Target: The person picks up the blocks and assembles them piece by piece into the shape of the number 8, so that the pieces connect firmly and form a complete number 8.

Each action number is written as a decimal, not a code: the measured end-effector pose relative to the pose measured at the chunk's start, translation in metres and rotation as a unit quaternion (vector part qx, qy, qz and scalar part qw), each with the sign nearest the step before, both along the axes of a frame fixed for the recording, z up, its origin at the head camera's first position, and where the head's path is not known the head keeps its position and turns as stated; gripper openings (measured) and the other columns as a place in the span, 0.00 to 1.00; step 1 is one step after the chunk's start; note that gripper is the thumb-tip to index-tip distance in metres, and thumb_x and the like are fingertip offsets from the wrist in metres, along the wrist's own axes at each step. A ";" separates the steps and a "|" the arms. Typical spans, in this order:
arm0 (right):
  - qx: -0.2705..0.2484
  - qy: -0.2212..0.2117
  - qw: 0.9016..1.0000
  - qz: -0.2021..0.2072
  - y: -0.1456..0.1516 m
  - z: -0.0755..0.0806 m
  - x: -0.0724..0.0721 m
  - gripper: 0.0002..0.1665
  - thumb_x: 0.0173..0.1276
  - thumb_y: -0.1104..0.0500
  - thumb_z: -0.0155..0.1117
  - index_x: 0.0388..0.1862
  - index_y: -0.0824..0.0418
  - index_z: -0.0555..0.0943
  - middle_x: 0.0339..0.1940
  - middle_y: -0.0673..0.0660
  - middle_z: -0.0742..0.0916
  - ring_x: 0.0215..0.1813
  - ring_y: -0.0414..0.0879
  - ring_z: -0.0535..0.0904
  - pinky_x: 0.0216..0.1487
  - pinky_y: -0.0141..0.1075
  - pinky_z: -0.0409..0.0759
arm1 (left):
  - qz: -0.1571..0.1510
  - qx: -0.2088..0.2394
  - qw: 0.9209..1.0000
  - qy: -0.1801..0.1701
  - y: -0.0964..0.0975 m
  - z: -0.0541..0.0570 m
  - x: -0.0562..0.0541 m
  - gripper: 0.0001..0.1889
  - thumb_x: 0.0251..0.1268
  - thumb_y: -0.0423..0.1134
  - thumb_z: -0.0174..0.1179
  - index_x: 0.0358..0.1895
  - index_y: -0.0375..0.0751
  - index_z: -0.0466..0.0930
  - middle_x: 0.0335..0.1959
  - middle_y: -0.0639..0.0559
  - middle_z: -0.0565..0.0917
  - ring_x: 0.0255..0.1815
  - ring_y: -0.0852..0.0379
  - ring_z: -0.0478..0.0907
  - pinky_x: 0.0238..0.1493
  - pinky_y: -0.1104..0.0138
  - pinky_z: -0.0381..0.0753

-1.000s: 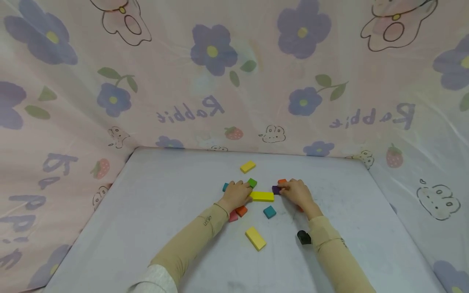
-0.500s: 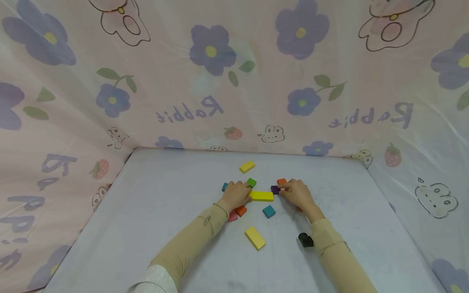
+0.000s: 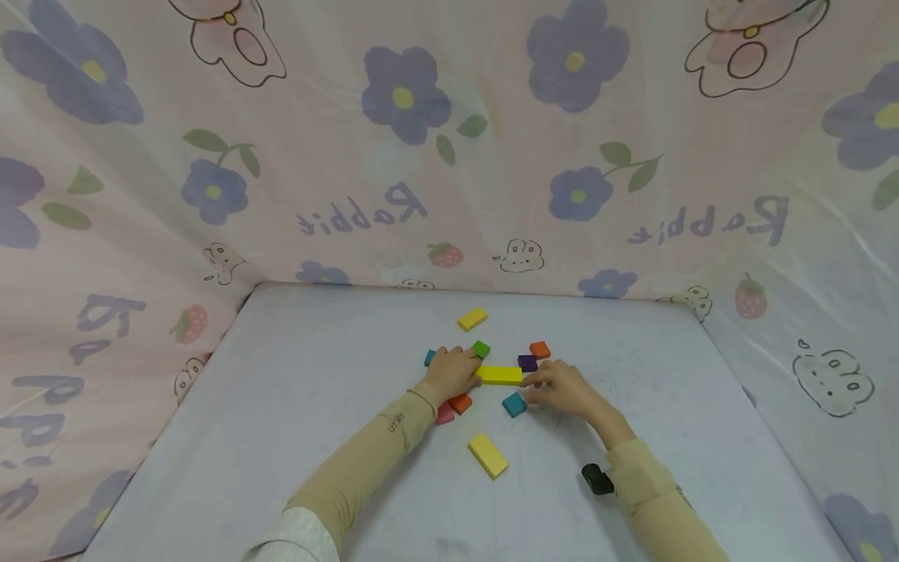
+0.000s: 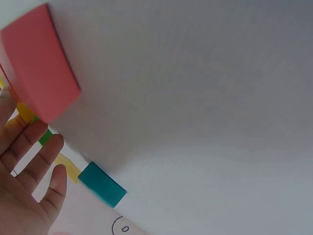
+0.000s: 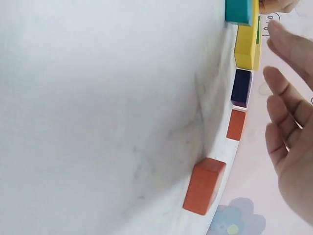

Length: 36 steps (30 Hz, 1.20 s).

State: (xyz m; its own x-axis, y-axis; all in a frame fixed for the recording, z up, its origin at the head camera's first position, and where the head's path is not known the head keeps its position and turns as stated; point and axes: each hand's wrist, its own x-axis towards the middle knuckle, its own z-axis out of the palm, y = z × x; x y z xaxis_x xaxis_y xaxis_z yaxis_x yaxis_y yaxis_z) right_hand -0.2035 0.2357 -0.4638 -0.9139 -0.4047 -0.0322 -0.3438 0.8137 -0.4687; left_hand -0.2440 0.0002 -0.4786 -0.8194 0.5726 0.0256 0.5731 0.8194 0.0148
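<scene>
Here's the long yellow block (image 3: 501, 375), flat on the surface (image 3: 337, 351), lying right between the two hands! Its left end tucks in under the left hand (image 3: 452, 375); its right end sits at the fingertips of the right hand (image 3: 562, 385).

And it's crowded in here. The green block (image 3: 481, 349) is up against the left fingers on the far side, the purple block (image 3: 527, 363) just beyond the yellow's right end, with the far orange block (image 3: 539, 349) behind it. The near teal block (image 3: 515, 404) sits right by the right thumb, hemming in that side. The near orange block (image 3: 460, 403) and the pink block (image 3: 445, 414) huddle by the left wrist, the left teal block (image 3: 430, 357) past the knuckles.

Now the grips! The left has the yellow end pinched between thumb and fingers. The right is loose, thumb and forefinger well apart, holding nothing; whether a fingertip brushes the yellow end, can't tell from here!
</scene>
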 end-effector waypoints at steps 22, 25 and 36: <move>0.008 -0.004 1.000 0.003 0.008 -0.012 0.009 0.15 0.55 0.52 0.70 0.44 0.50 0.85 0.31 0.45 0.81 0.36 0.41 0.68 0.39 0.35 0.61 | -0.001 -0.005 1.000 0.015 -0.001 -0.005 -0.002 0.15 0.62 0.55 0.56 0.44 0.51 0.81 0.41 0.59 0.81 0.40 0.58 0.77 0.43 0.62 0.75; 0.012 0.004 1.000 -0.014 0.009 -0.011 0.009 0.15 0.55 0.53 0.70 0.43 0.50 0.85 0.30 0.46 0.80 0.36 0.42 0.69 0.39 0.35 0.62 | 0.000 -0.002 1.000 0.014 -0.001 -0.005 -0.002 0.15 0.62 0.55 0.57 0.43 0.51 0.82 0.41 0.59 0.81 0.40 0.57 0.77 0.43 0.62 0.75; 0.025 0.005 0.998 -0.057 0.012 -0.009 0.006 0.16 0.55 0.52 0.70 0.44 0.52 0.85 0.31 0.47 0.80 0.38 0.43 0.70 0.42 0.38 0.65 | -0.005 0.004 1.000 0.020 -0.001 -0.004 0.000 0.15 0.62 0.55 0.56 0.44 0.51 0.81 0.41 0.59 0.82 0.40 0.58 0.77 0.43 0.63 0.75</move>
